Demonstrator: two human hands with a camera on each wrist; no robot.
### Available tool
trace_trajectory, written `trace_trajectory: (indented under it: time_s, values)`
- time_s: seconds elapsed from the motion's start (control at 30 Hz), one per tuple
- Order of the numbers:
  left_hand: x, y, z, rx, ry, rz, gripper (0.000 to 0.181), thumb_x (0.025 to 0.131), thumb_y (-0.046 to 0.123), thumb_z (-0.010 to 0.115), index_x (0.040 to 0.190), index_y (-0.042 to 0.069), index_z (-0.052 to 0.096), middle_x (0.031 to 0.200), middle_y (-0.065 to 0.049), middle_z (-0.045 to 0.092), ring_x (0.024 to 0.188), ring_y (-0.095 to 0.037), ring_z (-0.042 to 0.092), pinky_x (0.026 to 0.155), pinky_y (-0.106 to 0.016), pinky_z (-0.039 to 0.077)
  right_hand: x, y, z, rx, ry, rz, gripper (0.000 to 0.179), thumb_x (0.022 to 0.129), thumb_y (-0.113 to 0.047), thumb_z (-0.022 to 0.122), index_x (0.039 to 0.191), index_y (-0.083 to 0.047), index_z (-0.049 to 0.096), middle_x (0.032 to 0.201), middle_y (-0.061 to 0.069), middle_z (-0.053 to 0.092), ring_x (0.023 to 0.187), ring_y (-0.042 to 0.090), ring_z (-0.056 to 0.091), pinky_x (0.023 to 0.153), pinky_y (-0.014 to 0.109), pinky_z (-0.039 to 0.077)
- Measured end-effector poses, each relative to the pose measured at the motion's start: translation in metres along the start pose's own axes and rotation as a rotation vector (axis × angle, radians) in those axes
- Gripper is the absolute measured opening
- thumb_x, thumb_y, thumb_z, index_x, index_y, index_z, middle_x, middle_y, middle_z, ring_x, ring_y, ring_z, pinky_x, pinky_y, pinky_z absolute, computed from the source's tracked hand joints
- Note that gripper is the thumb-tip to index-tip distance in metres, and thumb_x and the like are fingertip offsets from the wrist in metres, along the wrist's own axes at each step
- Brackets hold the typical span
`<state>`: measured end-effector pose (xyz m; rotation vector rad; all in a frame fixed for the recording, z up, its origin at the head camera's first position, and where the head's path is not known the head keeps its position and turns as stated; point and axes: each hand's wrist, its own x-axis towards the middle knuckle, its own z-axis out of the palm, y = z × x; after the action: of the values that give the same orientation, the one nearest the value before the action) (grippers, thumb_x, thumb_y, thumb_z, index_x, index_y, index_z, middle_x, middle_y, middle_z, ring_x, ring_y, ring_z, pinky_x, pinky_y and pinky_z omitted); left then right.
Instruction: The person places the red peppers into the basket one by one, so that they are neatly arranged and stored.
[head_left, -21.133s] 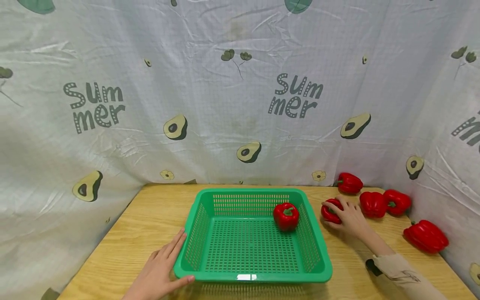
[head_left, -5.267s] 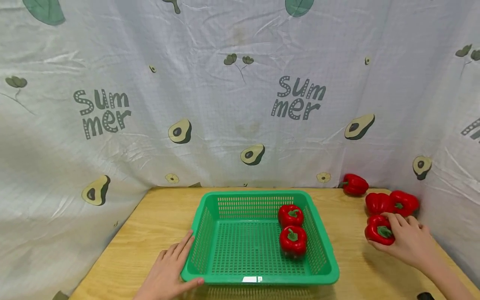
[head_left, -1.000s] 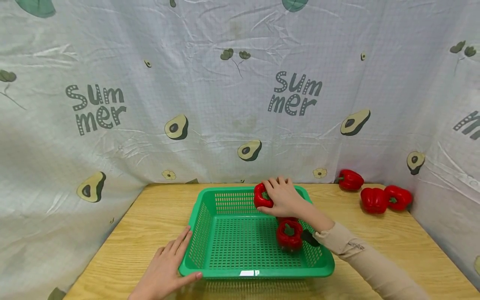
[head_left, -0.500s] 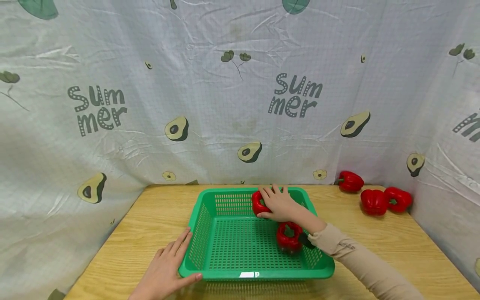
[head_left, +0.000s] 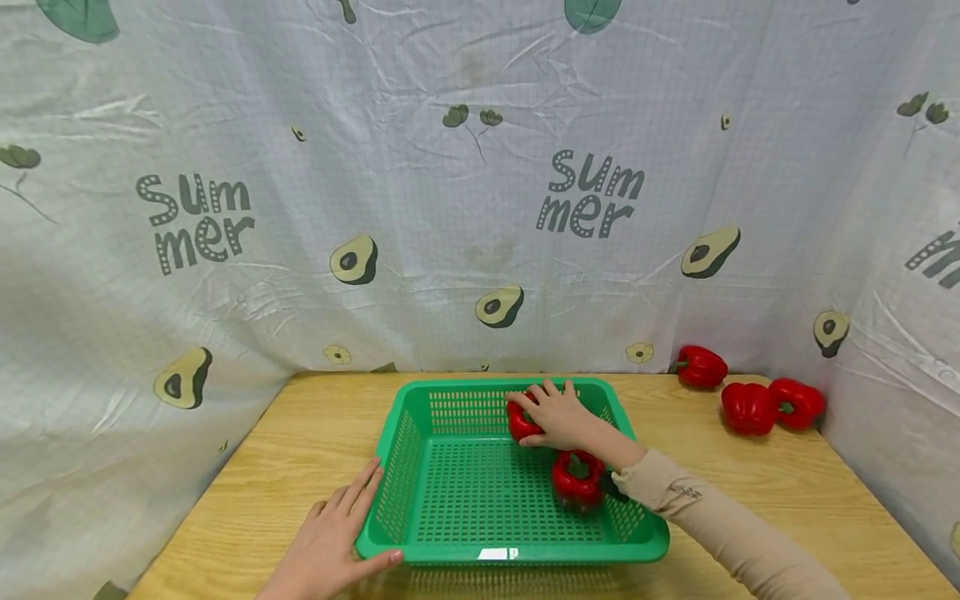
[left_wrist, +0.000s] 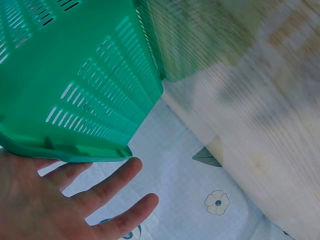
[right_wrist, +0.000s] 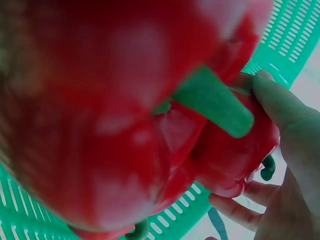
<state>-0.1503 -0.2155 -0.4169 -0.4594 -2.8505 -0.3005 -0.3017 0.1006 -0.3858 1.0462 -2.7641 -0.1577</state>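
Note:
A green plastic basket [head_left: 450,553] with slotted walls stands on the table, its front-left corner beside my left hand [head_left: 326,533]. That hand's fingers lie straight along the left rim, and its thumb reaches the front rim. Inside the basket, near the back wall, my right hand [head_left: 558,419] holds a red bell pepper [head_left: 519,423] between thumb and fingers. The right wrist view shows the thumb on one side of this pepper [right_wrist: 225,150] and fingertips on the other. A second bell pepper [head_left: 576,490] sits closer to the front; another, behind it, is hidden by my right hand.
Several more red bell peppers lie on the wooden table [head_left: 720,483] at the right: one pepper [head_left: 701,367] by the back curtain, and a pair, the left pepper [head_left: 748,408] against the right pepper [head_left: 797,404]. A printed curtain [head_left: 420,192] closes off the back and sides.
The right hand has carried the pepper from the table's right side and lowered it inside the basket. Earlier, the basket's front pepper was moved in from the table. The left hand stays at the rim.

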Motion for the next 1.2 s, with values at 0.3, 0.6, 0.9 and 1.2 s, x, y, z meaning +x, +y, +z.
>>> trace_trajectory:
  time_s: [0.3, 0.6, 0.9, 1.2]
  values:
    - [-0.001, 0.000, 0.001, -0.007, 0.012, 0.005, 0.093, 0.071, 0.064, 0.058, 0.140, 0.009, 0.029, 0.146, -0.005, 0.028, 0.108, -0.031, 0.052, 0.076, -0.052, 0.043, 0.002, 0.000, 0.008, 0.045, -0.010, -0.063, 0.049, 0.077, -0.045, 0.062, 0.122, -0.032, 0.047, 0.116, 0.014, 0.045, 0.109, 0.034, 0.039, 0.085, 0.055, 0.032]
    - [-0.002, 0.000, -0.001, -0.048, -0.030, 0.001, 0.093, 0.070, 0.064, 0.058, 0.140, 0.009, 0.030, 0.145, -0.007, 0.031, 0.107, -0.032, 0.052, 0.071, -0.054, 0.042, 0.001, -0.009, 0.013, 0.038, -0.147, -0.071, 0.053, 0.077, -0.034, 0.068, 0.125, -0.032, 0.044, 0.130, 0.018, 0.039, 0.123, 0.040, 0.033, 0.096, 0.059, 0.027]
    - [0.001, -0.001, 0.002, -0.028, 0.010, 0.013, 0.093, 0.070, 0.065, 0.058, 0.139, 0.009, 0.031, 0.144, -0.006, 0.032, 0.108, -0.030, 0.052, 0.071, -0.052, 0.043, 0.001, -0.005, 0.012, 0.035, -0.159, -0.063, 0.067, 0.074, -0.028, 0.070, 0.133, -0.033, 0.039, 0.135, 0.016, 0.035, 0.124, 0.037, 0.033, 0.098, 0.059, 0.025]
    - [0.001, 0.000, 0.001, -0.034, -0.005, 0.005, 0.093, 0.069, 0.065, 0.058, 0.139, 0.009, 0.032, 0.143, -0.006, 0.033, 0.107, -0.030, 0.052, 0.071, -0.051, 0.043, -0.001, -0.002, 0.013, 0.005, -0.078, -0.087, 0.067, 0.073, -0.034, 0.072, 0.131, -0.028, 0.037, 0.128, 0.011, 0.043, 0.117, 0.032, 0.040, 0.093, 0.057, 0.031]
